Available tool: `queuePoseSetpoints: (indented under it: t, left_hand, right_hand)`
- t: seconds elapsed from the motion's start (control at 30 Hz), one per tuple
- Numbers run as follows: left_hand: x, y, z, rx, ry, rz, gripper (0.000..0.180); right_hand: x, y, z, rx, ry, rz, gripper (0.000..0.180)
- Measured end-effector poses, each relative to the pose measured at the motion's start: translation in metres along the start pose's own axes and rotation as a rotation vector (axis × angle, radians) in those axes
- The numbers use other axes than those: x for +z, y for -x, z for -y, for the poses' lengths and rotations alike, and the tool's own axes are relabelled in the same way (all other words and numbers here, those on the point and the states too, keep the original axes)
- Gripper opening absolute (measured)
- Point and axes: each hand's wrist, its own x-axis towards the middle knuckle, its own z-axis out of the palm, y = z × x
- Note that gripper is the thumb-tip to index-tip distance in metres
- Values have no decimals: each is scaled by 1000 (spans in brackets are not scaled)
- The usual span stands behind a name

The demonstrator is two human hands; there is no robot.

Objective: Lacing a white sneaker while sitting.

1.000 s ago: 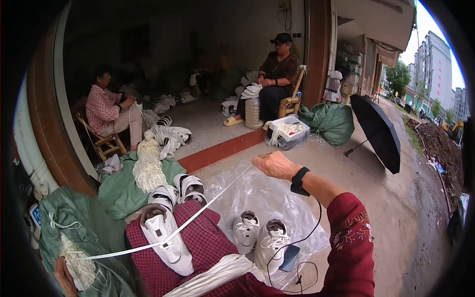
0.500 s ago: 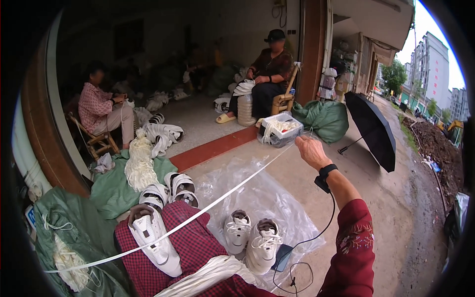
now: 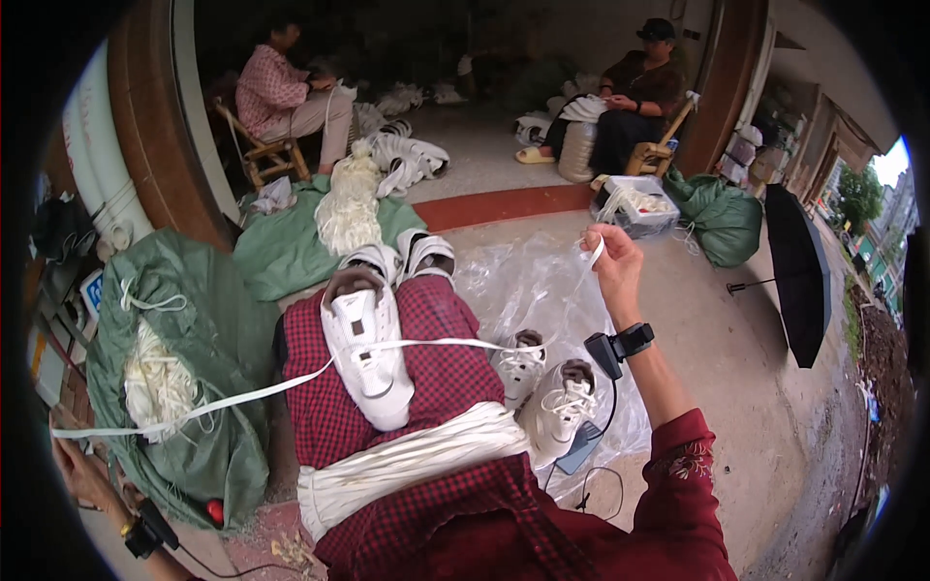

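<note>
Head view shows a long white lace [image 3: 426, 342] stretched in a saggy line over a white shoe [image 3: 373, 387]. The shoe sits on a red and black checked cloth [image 3: 450, 373] on the person's lap, with its toe pointing back at the person. The right hand [image 3: 617, 266] is up in the air, its fingers pinched close on a bit of white lace. The left hand [image 3: 85, 479] is far out at the dark edge, and its fingers hold the other end of the lace.

A fat bunch of white laces [image 3: 417, 460] lies across the lap, just behind the shoe's toe. Two more white shoe parts [image 3: 426, 254] sit at the far end of the cloth. To the right, a pair of white shoes [image 3: 565, 426] stands on a clear plastic sheet [image 3: 513, 286], with a dark phone [image 3: 581, 447] next to them.

To the left is a big green bag [image 3: 232, 339] with white laces [image 3: 160, 382] on it. Farther off, a clear box [image 3: 644, 215] has white laces inside. A black umbrella [image 3: 799, 281] lies open on the ground. By the doorway, a person in a pink top [image 3: 271, 92] and a person in a dark cap [image 3: 644, 87] sit on low chairs.
</note>
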Motion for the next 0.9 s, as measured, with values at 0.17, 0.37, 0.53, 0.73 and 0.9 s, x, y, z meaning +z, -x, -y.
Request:
queuePoseSetpoints:
  t: [0.17,0.37,0.53,0.73,0.9]
  left_hand:
    - [202,121,-132,-326,446,323,34]
    - [271,223,-183,-678,717,846,23]
    - [280,269,-189,-723,756,978,15]
    - [277,282,-189,-700,742,1029,13]
    - [275,282,-189,-746,748,1001,12]
  right_hand:
    - [132,48,2,228,-258,444,13]
    - [195,99,9,259,-327,839,10]
    - [194,100,13,157,-55,915,13]
    - [190,95,20,166,55,929,15]
    - [203,95,16,210,25,873,13]
